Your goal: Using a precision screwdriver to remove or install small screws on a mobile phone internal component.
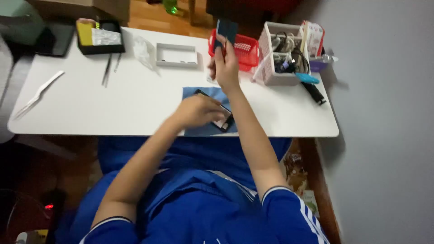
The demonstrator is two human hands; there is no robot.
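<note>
Left hand (199, 110) is cupped flat over a dark phone (224, 121) on the blue mat (205, 94) at the worktop's (113, 104) near edge. Right hand (224, 68) pinches 1 dark card (226, 30) up by the red basket (242, 47) at the far edge.

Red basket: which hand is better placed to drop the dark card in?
Right, probably. The right hand already holds the dark card raised beside the red basket; the left hand rests on the phone.
</note>
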